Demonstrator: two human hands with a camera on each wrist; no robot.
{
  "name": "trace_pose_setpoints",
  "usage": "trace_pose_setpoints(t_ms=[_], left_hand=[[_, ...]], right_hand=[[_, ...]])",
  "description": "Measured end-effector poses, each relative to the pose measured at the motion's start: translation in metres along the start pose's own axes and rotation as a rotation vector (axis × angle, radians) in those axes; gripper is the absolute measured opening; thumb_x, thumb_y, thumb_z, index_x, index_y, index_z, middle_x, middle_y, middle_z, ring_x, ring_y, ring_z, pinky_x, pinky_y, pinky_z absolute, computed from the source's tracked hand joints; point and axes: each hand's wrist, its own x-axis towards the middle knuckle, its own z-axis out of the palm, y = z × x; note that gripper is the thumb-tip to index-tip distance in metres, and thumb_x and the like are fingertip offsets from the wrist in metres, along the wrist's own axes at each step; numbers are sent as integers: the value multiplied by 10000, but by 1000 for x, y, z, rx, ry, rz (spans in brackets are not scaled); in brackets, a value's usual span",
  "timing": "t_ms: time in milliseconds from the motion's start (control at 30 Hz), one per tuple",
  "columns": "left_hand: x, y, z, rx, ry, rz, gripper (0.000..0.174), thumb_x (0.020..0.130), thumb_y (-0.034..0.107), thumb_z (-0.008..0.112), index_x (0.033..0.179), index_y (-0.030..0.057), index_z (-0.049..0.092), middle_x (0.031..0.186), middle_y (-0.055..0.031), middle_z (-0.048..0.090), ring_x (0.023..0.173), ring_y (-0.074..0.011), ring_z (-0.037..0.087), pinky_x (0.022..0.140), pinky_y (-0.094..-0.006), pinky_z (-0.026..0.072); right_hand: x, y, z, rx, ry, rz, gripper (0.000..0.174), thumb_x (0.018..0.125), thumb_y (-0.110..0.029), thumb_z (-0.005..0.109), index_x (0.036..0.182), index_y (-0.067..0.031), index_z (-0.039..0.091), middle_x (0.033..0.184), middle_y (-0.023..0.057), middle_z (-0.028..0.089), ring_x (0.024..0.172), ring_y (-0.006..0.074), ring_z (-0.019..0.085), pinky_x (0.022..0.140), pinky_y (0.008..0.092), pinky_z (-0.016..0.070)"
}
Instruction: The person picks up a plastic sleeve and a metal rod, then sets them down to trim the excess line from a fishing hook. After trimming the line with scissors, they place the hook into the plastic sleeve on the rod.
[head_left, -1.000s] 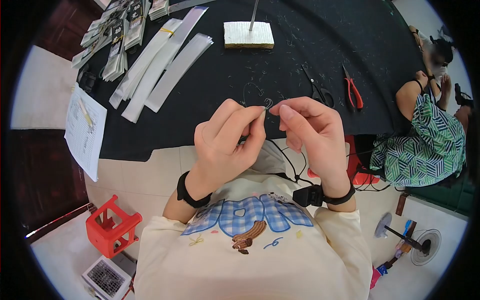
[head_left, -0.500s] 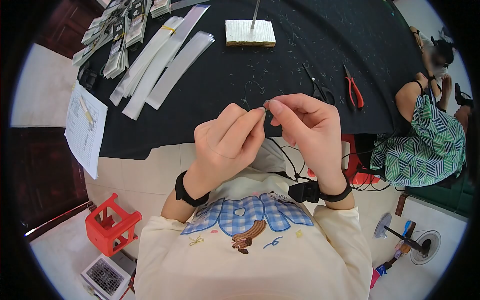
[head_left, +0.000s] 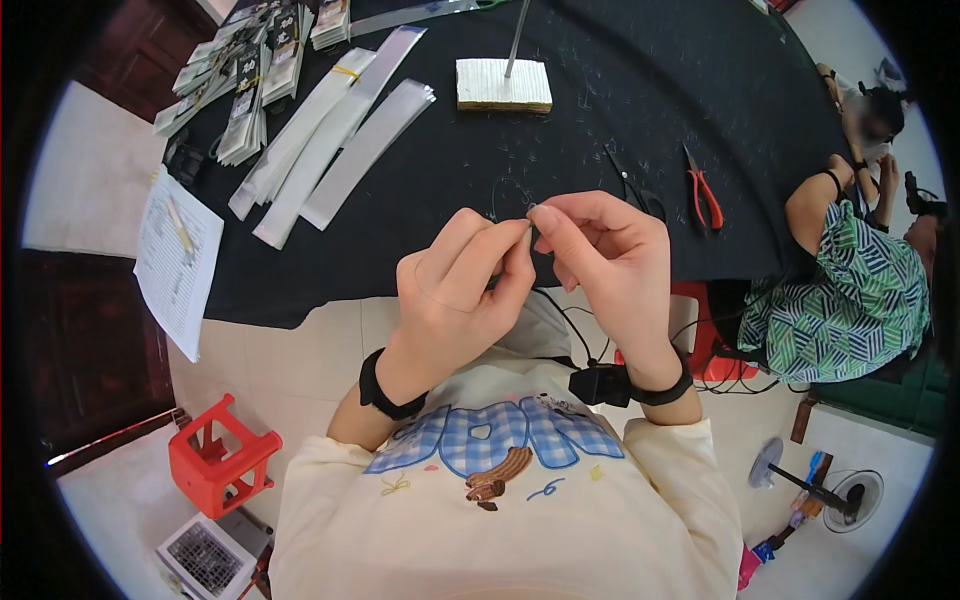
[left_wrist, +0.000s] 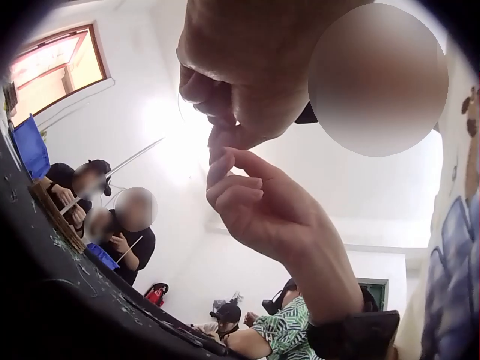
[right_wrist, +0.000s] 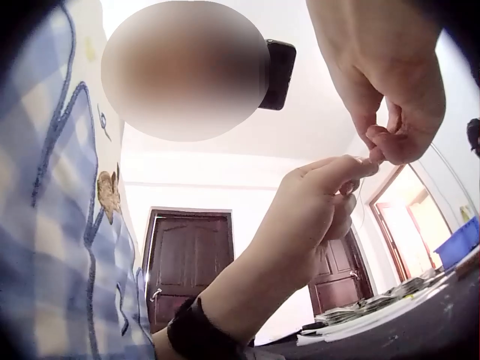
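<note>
Over the near table edge, the fingertips of my left hand [head_left: 465,265] and right hand [head_left: 610,250] meet. Thumb and forefinger of each pinch a tiny dark, curved piece like a fishhook [head_left: 532,208], mostly hidden now. A thin, clear line [head_left: 430,297] runs over the back of the left hand, and a loop of line [head_left: 515,183] shows against the black cloth beyond. In the left wrist view, the right hand [left_wrist: 262,202] comes up to the left fingertips. In the right wrist view, the left hand [right_wrist: 307,206] has curled fingers and touches the right fingertips.
Black cloth [head_left: 400,240] bears scattered line clippings. Scissors [head_left: 632,185] and red-handled pliers [head_left: 704,192] lie right; a white block [head_left: 503,86] with a rod stands behind. Left are clear plastic sleeves [head_left: 365,155], packets [head_left: 245,110] and a paper sheet [head_left: 180,260]. A person [head_left: 850,250] sits right.
The fingertips have come together, and the right thumb and forefinger have closed over the curved hook-like piece that showed between the hands. The head view has shifted slightly.
</note>
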Motion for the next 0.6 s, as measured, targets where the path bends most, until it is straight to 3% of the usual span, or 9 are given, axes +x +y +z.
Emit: trace_pose_setpoints(t_ms=[300, 500, 600], left_hand=[[2, 2, 1, 20, -10, -25, 174, 651, -69, 627, 791, 22, 580, 646, -31, 490, 434, -118, 481, 369, -214, 388], [4, -4, 4, 69, 0, 31, 152, 664, -52, 625, 787, 23, 576, 650, -34, 483, 421, -129, 468, 368, -219, 384], [7, -6, 4, 110, -11, 65, 151, 664, -41, 631, 789, 22, 575, 653, -36, 478, 417, -136, 462, 368, -227, 380]], right_hand=[[3, 4, -2, 117, -30, 60, 136, 831, -117, 609, 865, 14, 625, 649, 2, 595, 507, -1, 458, 413, 145, 326], [5, 5, 6, -5, 41, -56, 132, 827, -79, 601, 876, 44, 613, 691, 31, 615, 609, 27, 551, 540, 161, 443], [7, 4, 7, -33, 56, -68, 128, 823, -72, 602, 873, 45, 614, 695, 35, 619, 600, 28, 549, 529, 162, 440]])
